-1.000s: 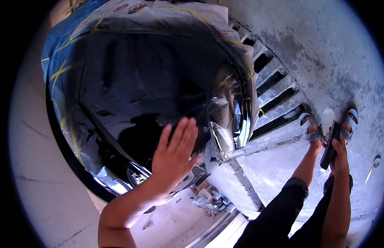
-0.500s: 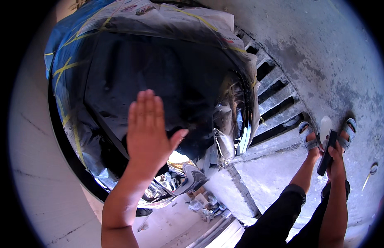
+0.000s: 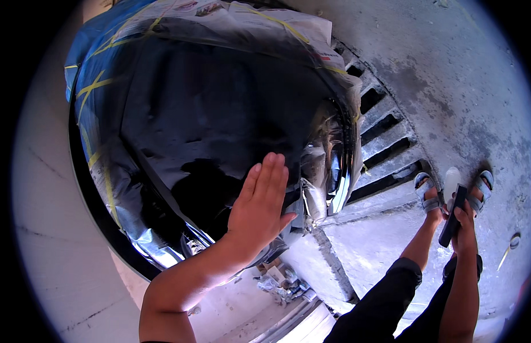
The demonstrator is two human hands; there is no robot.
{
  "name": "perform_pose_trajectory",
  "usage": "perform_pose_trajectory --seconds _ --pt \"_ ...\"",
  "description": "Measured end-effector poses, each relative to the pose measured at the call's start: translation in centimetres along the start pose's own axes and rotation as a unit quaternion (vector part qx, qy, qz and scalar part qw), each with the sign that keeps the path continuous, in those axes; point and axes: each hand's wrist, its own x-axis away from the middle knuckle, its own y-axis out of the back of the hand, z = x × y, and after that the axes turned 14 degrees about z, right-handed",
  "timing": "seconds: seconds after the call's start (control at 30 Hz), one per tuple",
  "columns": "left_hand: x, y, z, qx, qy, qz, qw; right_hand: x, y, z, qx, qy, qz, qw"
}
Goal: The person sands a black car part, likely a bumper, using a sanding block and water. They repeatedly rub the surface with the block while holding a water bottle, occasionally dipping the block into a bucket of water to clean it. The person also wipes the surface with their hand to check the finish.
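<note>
Since the earlier frame, the left hand [image 3: 258, 212] has been shifted rightward across the glossy black car hood [image 3: 208, 103], toward the film-wrapped headlight [image 3: 317, 191]. The hood is set ahead of the person, left of centre in view, with the dark panel left bare. Over its lower part the left hand is spread flat, palm down, fingers close together, thumb held out; nothing is seen in it. Whether full contact is made can't be told, as the palm is hidden. Best handled, it is judged, with the palm kept level, pressure kept light and even, strokes slow and overlapped, and the film edge left unsnagged.

Around the hood, newspaper masking [image 3: 265, 26], yellow tape [image 3: 97, 86] and a blue sheet [image 3: 82, 54] are fixed. Off to the right, a long black block [image 3: 453, 220] is gripped by the right hand [image 3: 465, 226], held low, well apart from the hood. Beside it a translucent whitish object [image 3: 451, 178] is seen; whether it is also held can't be told. Sandals [image 3: 481, 186] are planted near the slotted drain cover [image 3: 375, 116].
</note>
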Motion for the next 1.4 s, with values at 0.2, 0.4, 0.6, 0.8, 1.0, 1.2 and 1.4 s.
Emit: perform_pose_trajectory --seconds 0.2,0.4,0.6,0.8,1.0,1.2,1.4 --pt "1.4 0.4 1.3 0.007 -0.038 0.014 0.999 -0.1 -0.4 0.4 -0.006 0.006 0.008 1.0" --pt "2.4 1.4 4.8 0.025 0.102 -0.057 0.993 0.0 -0.4 0.3 -0.013 0.005 -0.001 1.0" --pt "-0.4 0.5 2.4 0.04 0.083 -0.064 0.994 -0.1 -0.6 0.1 -0.019 0.006 -0.006 1.0" --pt "-2.3 -0.2 0.0 0.028 0.028 -0.021 0.999 0.2 -0.8 0.2 -0.004 0.003 0.003 1.0" --pt "-0.5 -1.4 -2.0 0.014 -0.045 -0.002 0.999 0.8 -0.8 0.0 -0.008 0.001 0.01 1.0" --pt "1.2 -1.6 -3.2 0.079 -0.087 -0.003 0.993 2.5 -2.5 1.1 -0.011 0.011 -0.005 1.0" --pt "2.6 -2.5 -6.6 0.348 -0.139 -0.084 0.923 4.2 -8.6 4.2 0.026 0.004 -0.007 1.0"
